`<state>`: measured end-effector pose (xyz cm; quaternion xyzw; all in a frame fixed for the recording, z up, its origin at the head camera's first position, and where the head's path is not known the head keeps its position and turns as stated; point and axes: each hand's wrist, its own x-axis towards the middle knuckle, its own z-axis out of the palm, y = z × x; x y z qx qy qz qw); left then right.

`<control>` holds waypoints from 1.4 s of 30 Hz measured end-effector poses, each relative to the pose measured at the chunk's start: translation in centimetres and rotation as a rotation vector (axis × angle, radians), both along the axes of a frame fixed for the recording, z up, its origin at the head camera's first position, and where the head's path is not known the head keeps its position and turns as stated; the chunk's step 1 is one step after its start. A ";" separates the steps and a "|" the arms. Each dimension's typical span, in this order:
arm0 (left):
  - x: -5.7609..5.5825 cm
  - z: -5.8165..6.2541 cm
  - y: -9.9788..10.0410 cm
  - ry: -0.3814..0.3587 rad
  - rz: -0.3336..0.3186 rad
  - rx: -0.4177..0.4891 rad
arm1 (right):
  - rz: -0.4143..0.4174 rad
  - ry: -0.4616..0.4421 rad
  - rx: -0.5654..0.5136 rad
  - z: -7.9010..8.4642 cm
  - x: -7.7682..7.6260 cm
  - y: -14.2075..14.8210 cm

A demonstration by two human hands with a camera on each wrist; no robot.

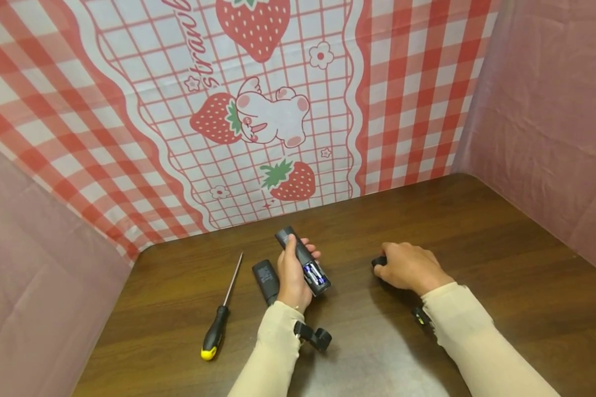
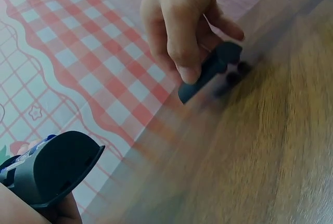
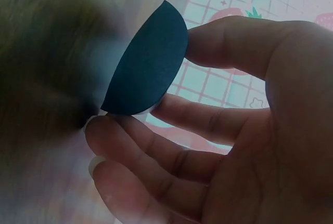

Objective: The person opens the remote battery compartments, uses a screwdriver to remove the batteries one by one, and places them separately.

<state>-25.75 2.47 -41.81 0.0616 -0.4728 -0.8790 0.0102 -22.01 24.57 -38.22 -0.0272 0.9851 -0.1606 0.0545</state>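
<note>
Slim dark device (image 1: 304, 253) and small dark piece (image 3: 148, 63) held apart over a brown wooden table (image 1: 477, 231)

The tabletop is brown with visible wood grain, its far corners rounded, and a pale sheen lies across the near middle. Along the far side rises a cloth backdrop (image 1: 402, 110) in red and white check, with a grid panel printed with strawberries, flowers and a white cartoon animal. Plain pink cloth walls close in the left side (image 1: 40, 248) and the right side (image 1: 551, 110).

Near the middle of the table, the left hand (image 1: 294, 281) grips the slim dark device, its thumb laid along it. The device slants from far left to near right, and batteries (image 1: 315, 273) show in the uncovered bay at its near end. Farther right, the right hand (image 1: 411, 267) pinches the small dark piece between thumb and fingers; its visible end is flat and rounded along one side. Whether this piece touches the wood is hard to tell.

Just left of the left hand lies a second dark object (image 1: 265, 280) with pale print too small to read. Left of that lies a black-and-yellow screwdriver (image 1: 216, 325), tip far, handle near. Both forearms wear cream sleeves (image 1: 472, 325).
</note>
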 end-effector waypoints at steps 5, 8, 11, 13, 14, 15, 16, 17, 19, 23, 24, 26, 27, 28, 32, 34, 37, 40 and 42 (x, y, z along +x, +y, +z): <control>0.2 0.6 0.1 0.006 -0.023 0.009 | -0.004 0.012 0.007 0.0 -0.2 0.1; 0.4 0.7 0.3 0.005 -0.028 0.010 | -0.007 0.015 0.019 -0.2 -0.2 0.2; 0.6 0.6 0.4 -0.003 -0.029 0.013 | -0.013 0.016 0.033 -0.4 -0.2 0.3; 0.6 0.4 0.5 -0.006 -0.029 0.020 | -0.016 0.019 0.040 -0.5 -0.1 0.4; 0.5 0.3 0.5 -0.005 -0.031 0.025 | -0.018 0.020 0.039 -0.6 -0.1 0.4; 0.5 0.3 0.5 -0.003 -0.033 0.024 | -0.019 0.023 0.039 -0.6 -0.2 0.4; 0.5 0.3 0.6 -0.001 -0.033 0.026 | -0.019 0.026 0.040 -0.6 -0.2 0.4; 0.5 0.3 0.6 0.001 -0.033 0.025 | -0.019 0.029 0.040 -0.6 -0.2 0.4; 0.5 0.3 0.6 0.004 -0.033 0.009 | -0.018 0.033 0.043 -0.5 -0.2 0.3; 0.5 0.2 0.6 0.015 -0.032 -0.039 | -0.017 0.030 0.051 -0.4 -0.2 0.3; 0.5 0.2 0.6 0.018 -0.031 -0.048 | -0.016 0.031 0.052 -0.4 -0.2 0.3; 0.5 0.1 0.6 0.022 -0.032 -0.051 | -0.014 0.029 0.052 -0.3 -0.1 0.3; 0.5 0.1 0.5 0.022 -0.031 -0.048 | -0.015 0.029 0.052 -0.3 -0.1 0.3; 0.5 0.1 0.5 0.022 -0.029 -0.043 | -0.016 0.029 0.052 -0.3 -0.1 0.3; 0.3 0.0 0.4 0.016 -0.023 -0.032 | -0.018 0.022 0.056 -0.4 -0.1 0.3; 0.3 0.0 0.4 0.014 -0.024 -0.033 | -0.018 0.018 0.061 -0.4 -0.1 0.3; 0.3 0.0 0.4 0.012 -0.024 -0.036 | -0.018 0.020 0.068 -0.5 -0.2 0.3; 0.3 0.0 0.4 0.012 -0.027 -0.036 | -0.021 0.022 0.078 -0.6 -0.3 0.3; 0.4 0.1 0.5 0.012 -0.028 -0.035 | -0.023 0.020 0.080 -0.6 -0.4 0.3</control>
